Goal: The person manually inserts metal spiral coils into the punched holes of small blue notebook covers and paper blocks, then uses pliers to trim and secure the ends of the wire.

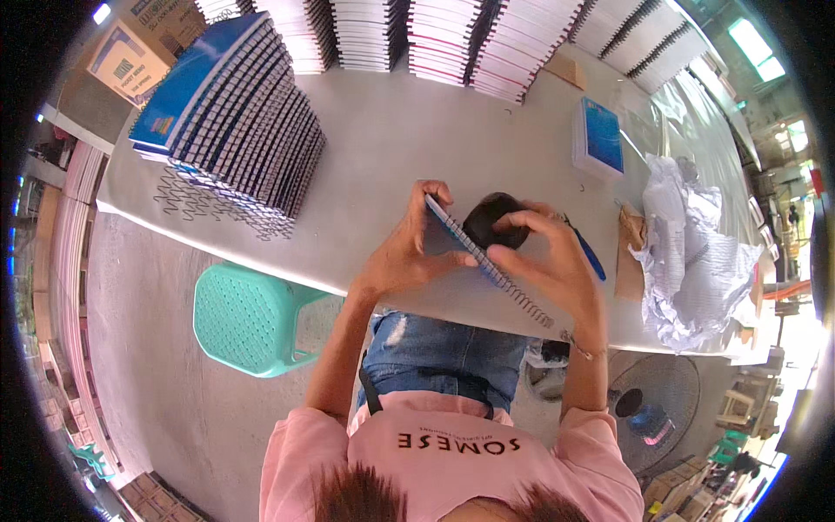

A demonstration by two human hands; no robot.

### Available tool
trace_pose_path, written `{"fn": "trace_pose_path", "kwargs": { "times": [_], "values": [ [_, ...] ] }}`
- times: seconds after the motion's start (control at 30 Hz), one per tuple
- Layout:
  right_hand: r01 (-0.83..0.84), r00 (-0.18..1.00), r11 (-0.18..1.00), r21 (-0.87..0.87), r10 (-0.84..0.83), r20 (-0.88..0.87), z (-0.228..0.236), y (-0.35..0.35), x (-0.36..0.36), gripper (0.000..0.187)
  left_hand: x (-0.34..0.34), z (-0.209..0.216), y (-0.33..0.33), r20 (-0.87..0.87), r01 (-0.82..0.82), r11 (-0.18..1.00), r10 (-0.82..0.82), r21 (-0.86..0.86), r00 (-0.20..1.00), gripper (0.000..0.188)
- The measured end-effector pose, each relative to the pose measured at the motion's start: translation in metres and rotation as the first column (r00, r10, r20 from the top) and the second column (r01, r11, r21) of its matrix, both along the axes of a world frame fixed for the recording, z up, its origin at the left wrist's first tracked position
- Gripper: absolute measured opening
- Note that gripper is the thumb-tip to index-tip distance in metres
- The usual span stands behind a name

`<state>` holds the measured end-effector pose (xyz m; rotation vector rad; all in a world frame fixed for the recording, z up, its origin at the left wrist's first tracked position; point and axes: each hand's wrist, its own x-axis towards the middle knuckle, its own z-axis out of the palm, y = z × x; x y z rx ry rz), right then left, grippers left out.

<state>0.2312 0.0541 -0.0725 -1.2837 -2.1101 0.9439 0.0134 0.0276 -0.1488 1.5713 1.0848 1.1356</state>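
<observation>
Fingers of left hand [402, 254] pinch notebook [449, 224]; right hand [557, 263] half-curled, perhaps touching coil [524, 300].

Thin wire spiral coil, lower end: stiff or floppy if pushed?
The thin wire spiral coil is probably floppy and springy at its lower end, which juts past the thin blue-covered notebook. Along the notebook's edge it likely bends less. Its round windings may roll.

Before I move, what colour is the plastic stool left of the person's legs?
The plastic stool is mint green, clearest in the head view.
</observation>
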Motion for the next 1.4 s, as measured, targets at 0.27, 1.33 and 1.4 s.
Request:
{"fn": "trace_pose_path", "kwargs": {
  "times": [0.27,1.33,1.4],
  "values": [
    [-0.146,0.979,0.976,-0.159,0.12,-0.165,0.003,0.005,0.012,0.033,0.001,0.01,0.0,0.005,0.003,0.999,-0.004,0.047,1.0,0.075],
    [0.063,0.997,0.986,0.155,-0.054,-0.064,-0.036,0.033,0.0,0.051,0.011,0.009,0.002,0.032,-0.063,0.997,0.061,0.053,0.998,0.071],
    [0.175,0.985,0.946,0.271,-0.165,-0.058,-0.041,0.034,0.016,0.056,0.019,0.003,-0.001,0.027,-0.183,0.977,0.181,0.106,0.983,0.063]
  ]
}}
